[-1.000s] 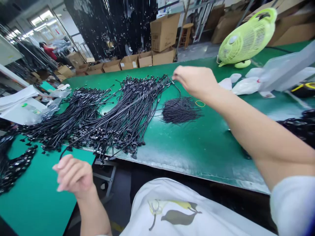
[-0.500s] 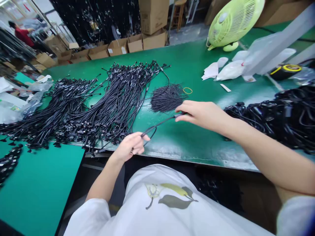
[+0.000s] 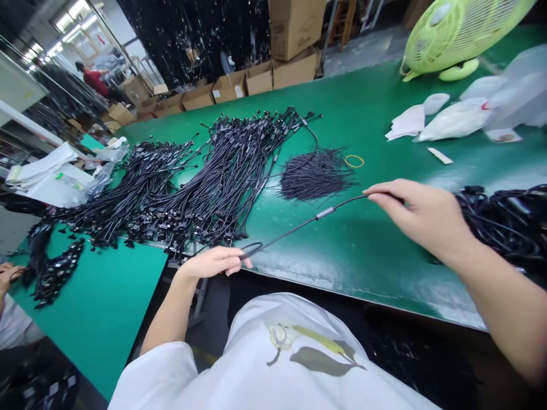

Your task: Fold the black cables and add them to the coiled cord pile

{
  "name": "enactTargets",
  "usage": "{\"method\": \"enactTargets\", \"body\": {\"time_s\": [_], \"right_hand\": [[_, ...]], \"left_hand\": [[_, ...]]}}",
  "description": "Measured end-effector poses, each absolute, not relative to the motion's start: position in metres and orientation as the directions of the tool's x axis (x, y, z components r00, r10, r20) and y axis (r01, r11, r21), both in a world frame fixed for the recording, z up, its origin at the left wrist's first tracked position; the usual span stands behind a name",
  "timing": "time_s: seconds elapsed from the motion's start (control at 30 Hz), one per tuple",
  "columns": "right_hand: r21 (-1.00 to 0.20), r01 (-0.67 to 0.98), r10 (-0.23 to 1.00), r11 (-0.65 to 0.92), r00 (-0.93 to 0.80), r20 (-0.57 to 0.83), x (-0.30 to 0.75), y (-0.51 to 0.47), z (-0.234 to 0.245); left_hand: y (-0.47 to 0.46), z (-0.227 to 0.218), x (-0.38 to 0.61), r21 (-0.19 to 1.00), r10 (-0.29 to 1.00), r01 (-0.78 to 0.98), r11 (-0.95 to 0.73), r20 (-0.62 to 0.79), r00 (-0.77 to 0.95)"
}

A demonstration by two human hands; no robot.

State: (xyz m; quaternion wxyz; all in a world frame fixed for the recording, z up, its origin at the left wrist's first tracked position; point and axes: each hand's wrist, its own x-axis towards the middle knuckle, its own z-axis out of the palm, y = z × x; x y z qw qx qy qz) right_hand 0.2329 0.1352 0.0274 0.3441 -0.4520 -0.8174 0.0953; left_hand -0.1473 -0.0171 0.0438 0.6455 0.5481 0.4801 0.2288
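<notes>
A thin black cable [image 3: 294,228] with a grey sleeve on it stretches between my two hands above the green table. My left hand [image 3: 217,262] is closed on its near end, where a small loop of the cable shows by the fingers. Farther right, my right hand [image 3: 421,213] pinches the other end between thumb and fingers; the tip is hidden in the hand. Behind the cable lies a pile of short black twist ties or wire pieces [image 3: 314,175]. Left of that pile spreads a big heap of black cables [image 3: 231,165] with connectors at their ends.
A yellow rubber band [image 3: 354,162] lies beside the short pieces. More coiled black cables [image 3: 504,222] sit at right. A green fan [image 3: 461,34] and white plastic bags [image 3: 457,118] stand behind. Cardboard boxes [image 3: 231,86] line the far edge. Another person's hand [image 3: 9,275] shows at far left.
My right hand has moved right, away from my left, drawing the cable out longer, and the grey sleeve now shows between the hands. The view has shifted, bringing the other person's hand into sight.
</notes>
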Motion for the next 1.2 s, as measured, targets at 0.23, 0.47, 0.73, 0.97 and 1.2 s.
{"method": "enactTargets", "body": {"time_s": [0.23,0.47,0.73,0.97,1.2], "right_hand": [[0.039,0.508,0.440,0.861,-0.780,0.446,0.194,0.098,0.005],[-0.295,0.234,0.337,0.926,-0.865,0.372,0.137,0.068,0.042],[-0.982,-0.031,0.892,0.189,-0.413,0.184,0.112,0.084,0.004],[-0.896,-0.421,0.974,-0.141,-0.221,-0.050,0.091,0.071,-0.015],[-0.747,-0.480,0.836,-0.460,-0.517,-0.182,0.099,0.072,-0.016]], "left_hand": [[0.002,0.035,-0.133,0.954,0.974,-0.287,-0.088,0.022,-0.225],[0.010,0.016,-0.056,0.978,0.961,0.183,-0.098,0.045,0.274],[0.020,0.012,-0.044,0.851,1.000,-0.525,0.021,-0.019,0.009],[0.021,-0.004,-0.021,0.610,0.957,-0.768,0.194,-0.290,0.011],[0.024,-0.010,-0.032,0.748,0.956,-0.600,0.285,-0.271,0.117]]}}
